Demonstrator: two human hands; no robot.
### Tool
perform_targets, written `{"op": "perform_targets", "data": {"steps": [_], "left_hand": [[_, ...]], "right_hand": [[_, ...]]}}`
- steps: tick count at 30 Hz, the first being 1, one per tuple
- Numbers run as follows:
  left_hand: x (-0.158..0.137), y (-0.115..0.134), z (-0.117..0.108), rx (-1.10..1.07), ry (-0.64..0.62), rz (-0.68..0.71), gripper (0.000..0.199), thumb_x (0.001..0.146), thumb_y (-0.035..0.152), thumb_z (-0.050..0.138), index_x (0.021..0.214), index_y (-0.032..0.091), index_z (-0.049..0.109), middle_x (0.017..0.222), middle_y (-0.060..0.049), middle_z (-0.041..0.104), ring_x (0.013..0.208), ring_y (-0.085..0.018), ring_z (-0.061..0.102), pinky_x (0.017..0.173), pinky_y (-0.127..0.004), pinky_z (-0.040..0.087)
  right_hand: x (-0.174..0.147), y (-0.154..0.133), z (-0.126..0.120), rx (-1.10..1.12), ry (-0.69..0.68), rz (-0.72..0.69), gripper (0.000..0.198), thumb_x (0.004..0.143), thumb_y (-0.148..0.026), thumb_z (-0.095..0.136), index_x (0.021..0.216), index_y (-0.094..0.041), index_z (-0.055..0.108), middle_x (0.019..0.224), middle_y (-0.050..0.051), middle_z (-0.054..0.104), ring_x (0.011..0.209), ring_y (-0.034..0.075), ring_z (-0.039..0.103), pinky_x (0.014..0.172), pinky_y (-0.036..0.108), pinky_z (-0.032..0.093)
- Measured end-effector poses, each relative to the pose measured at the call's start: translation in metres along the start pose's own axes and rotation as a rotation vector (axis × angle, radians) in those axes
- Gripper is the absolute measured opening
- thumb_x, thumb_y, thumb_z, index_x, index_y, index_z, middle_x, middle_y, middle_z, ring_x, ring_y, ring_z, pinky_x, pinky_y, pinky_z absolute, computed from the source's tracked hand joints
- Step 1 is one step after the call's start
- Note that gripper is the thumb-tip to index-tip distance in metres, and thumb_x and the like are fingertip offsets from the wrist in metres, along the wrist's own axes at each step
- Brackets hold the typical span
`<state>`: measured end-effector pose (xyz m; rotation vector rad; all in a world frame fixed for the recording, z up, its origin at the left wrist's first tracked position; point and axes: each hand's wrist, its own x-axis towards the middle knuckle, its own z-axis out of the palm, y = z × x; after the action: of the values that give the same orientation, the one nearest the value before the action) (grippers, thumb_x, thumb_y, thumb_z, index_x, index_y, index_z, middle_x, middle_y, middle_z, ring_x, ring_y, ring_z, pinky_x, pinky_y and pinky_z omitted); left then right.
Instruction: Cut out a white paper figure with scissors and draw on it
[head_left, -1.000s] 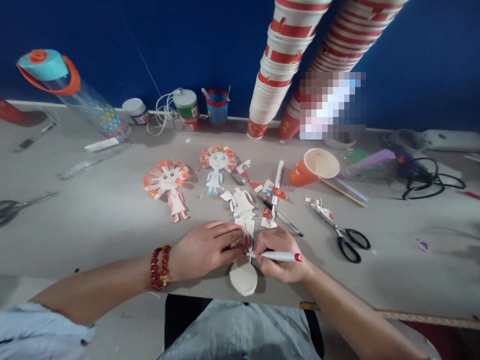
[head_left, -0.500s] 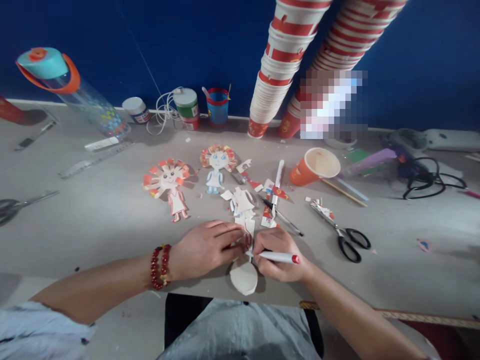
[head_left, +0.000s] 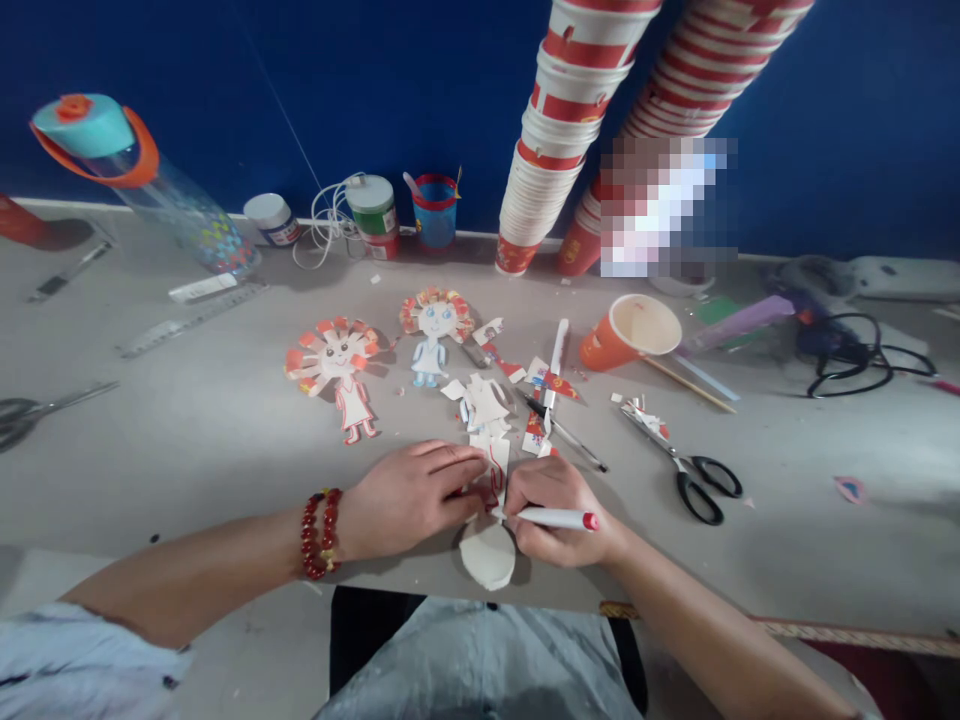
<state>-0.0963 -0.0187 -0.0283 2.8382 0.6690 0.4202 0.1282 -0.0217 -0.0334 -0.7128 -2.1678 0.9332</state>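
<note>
My right hand (head_left: 553, 508) grips a white marker (head_left: 561, 517) with a red end, its tip down at a white paper strip (head_left: 496, 458) that bears red lines. Fingers stretched out, my left hand (head_left: 420, 495) lies flat against the strip's left side and partly covers it. Closer to me sits a round white paper piece (head_left: 487, 553); whether it joins the strip is hidden. Beyond my hands is a white dress-shaped cutout (head_left: 487, 402). Two paper dolls lie further off, one outlined in red (head_left: 352, 405), the other in blue (head_left: 429, 350).
Black-handled scissors (head_left: 709, 480) and a black pen (head_left: 577, 445) lie to the right among paper scraps. An orange paper cup (head_left: 600, 345) stands behind them. Tall cup stacks (head_left: 544, 190) rise at the back. A clear bottle (head_left: 187, 215) and jars (head_left: 373, 210) line the wall.
The marker's tip has shifted slightly toward me along the strip, and more red line shows there. My left hand has stayed in place.
</note>
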Motion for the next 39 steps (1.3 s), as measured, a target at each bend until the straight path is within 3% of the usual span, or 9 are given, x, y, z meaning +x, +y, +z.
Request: {"op": "perform_targets", "data": {"steps": [11, 19, 23, 28, 39], "left_hand": [[0.0016, 0.0014, -0.0005, -0.06, 0.01, -0.057, 0.023, 0.097, 0.028, 0.047, 0.107, 0.017, 0.064, 0.122, -0.009, 0.063, 0.114, -0.02, 0.056, 0.095, -0.036, 0.048], [-0.0003, 0.0001, 0.0004, -0.027, -0.003, -0.021, 0.02, 0.096, 0.026, 0.048, 0.105, 0.019, 0.065, 0.124, -0.007, 0.062, 0.116, -0.021, 0.055, 0.095, -0.037, 0.047], [-0.0014, -0.0013, -0.0016, 0.007, -0.012, 0.032, 0.023, 0.095, 0.023, 0.05, 0.115, 0.02, 0.062, 0.127, -0.008, 0.06, 0.121, -0.023, 0.052, 0.099, -0.038, 0.045], [-0.0022, -0.0015, -0.0033, 0.007, -0.028, 0.032, 0.031, 0.096, 0.022, 0.048, 0.125, 0.021, 0.057, 0.129, -0.008, 0.06, 0.124, -0.023, 0.05, 0.1, -0.039, 0.045], [-0.0035, 0.0002, -0.0035, 0.039, -0.035, 0.016, 0.031, 0.096, 0.023, 0.048, 0.126, 0.022, 0.056, 0.131, -0.006, 0.059, 0.126, -0.022, 0.048, 0.103, -0.039, 0.043]], "right_hand": [[0.0006, -0.0012, -0.0009, 0.013, -0.011, -0.01, 0.011, 0.068, -0.014, 0.046, 0.065, -0.024, 0.045, 0.05, -0.003, 0.052, 0.045, 0.013, 0.044, 0.049, 0.025, 0.035], [0.0006, -0.0006, -0.0012, 0.041, -0.002, -0.007, 0.01, 0.068, -0.014, 0.046, 0.064, -0.023, 0.045, 0.051, -0.003, 0.052, 0.046, 0.013, 0.044, 0.049, 0.024, 0.035], [-0.0013, -0.0019, -0.0047, 0.087, 0.075, 0.034, 0.009, 0.07, -0.015, 0.047, 0.065, -0.023, 0.048, 0.051, -0.003, 0.053, 0.045, 0.012, 0.046, 0.049, 0.024, 0.037], [-0.0027, -0.0058, -0.0079, -0.032, 0.266, 0.178, 0.01, 0.073, -0.013, 0.049, 0.07, -0.022, 0.053, 0.052, -0.003, 0.054, 0.044, 0.013, 0.048, 0.047, 0.024, 0.039], [-0.0014, -0.0028, -0.0045, -0.108, 0.284, 0.224, 0.012, 0.073, -0.01, 0.049, 0.071, -0.021, 0.054, 0.055, -0.003, 0.055, 0.046, 0.012, 0.05, 0.048, 0.023, 0.04]]}}
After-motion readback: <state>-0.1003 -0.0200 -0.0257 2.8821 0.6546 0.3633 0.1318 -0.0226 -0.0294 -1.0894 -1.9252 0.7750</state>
